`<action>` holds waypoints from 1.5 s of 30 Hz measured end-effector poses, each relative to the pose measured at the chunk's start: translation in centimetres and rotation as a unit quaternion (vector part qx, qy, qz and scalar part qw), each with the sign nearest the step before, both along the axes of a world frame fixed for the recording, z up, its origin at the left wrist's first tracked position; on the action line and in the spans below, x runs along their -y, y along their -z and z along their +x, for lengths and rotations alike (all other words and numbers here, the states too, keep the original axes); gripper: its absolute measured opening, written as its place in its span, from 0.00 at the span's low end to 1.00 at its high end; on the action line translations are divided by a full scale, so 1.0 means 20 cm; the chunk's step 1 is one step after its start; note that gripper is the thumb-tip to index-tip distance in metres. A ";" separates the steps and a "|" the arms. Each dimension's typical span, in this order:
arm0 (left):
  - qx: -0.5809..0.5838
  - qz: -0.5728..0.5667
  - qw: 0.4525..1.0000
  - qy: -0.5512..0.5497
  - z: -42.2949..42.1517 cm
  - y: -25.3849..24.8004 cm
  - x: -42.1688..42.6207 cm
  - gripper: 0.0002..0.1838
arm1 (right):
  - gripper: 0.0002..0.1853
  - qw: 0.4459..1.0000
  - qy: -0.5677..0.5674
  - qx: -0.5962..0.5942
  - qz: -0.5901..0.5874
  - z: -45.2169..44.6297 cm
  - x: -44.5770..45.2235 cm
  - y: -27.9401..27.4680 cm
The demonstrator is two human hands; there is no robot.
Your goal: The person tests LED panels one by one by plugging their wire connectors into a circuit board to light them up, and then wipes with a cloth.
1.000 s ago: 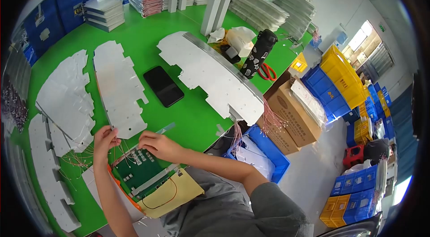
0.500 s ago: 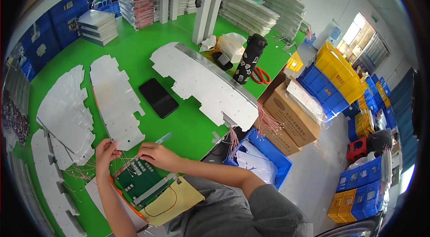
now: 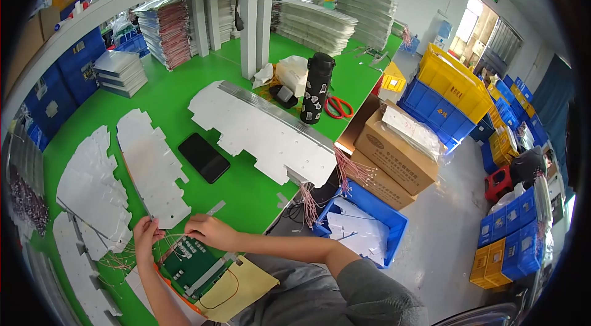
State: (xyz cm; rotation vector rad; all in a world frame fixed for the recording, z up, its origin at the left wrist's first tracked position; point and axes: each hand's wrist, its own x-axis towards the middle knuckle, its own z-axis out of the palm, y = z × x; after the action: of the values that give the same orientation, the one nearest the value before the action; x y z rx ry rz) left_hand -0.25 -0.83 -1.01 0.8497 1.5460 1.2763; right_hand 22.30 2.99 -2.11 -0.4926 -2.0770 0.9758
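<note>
My left hand (image 3: 146, 238) is closed in a pinch on thin pale wires at the lower corner of a white notched panel (image 3: 151, 163). Fingers of my right hand (image 3: 210, 232) are pressed together on the wires just above a green circuit board (image 3: 196, 267). The fingertips partly hide the wire ends. Beside the board lies a yellowish sheet (image 3: 246, 289) with a thin dark wire across it. More loose wires (image 3: 120, 259) spread out left of my left hand. A short strip of clear tape (image 3: 216, 208) sits just beyond my right hand.
A stack of white panels (image 3: 92, 184) lies left, and another panel (image 3: 258, 135) farther right. A black phone (image 3: 204, 158), a black bottle (image 3: 317, 89) and red-handled scissors (image 3: 338, 107) rest on the green table (image 3: 240, 197). A blue bin (image 3: 394, 233) and cardboard boxes (image 3: 397, 150) stand right.
The head view has tilted upward and shifted, so the table items appear lower. Both hands stay by the board and wires, with the right-hand fingers slightly changed in pose.
</note>
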 end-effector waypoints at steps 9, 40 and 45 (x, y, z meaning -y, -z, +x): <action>0.002 0.015 1.000 -0.007 0.03 -0.01 0.00 0.12 | 0.06 0.997 0.004 0.023 0.076 -0.01 0.01 0.01; 0.154 0.012 0.987 -0.054 0.09 -0.04 -0.01 0.13 | 0.04 0.980 0.075 0.082 0.162 -0.01 0.06 -0.04; 0.156 0.047 0.985 -0.049 0.10 0.00 -0.02 0.14 | 0.04 0.981 0.074 0.085 0.155 -0.01 0.07 -0.05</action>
State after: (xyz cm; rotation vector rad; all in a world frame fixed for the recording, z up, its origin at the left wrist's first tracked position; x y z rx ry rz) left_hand 1.79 -0.48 -1.01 0.6028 1.2989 1.4870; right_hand 22.10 1.65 -1.07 -0.5713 -2.2569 0.5255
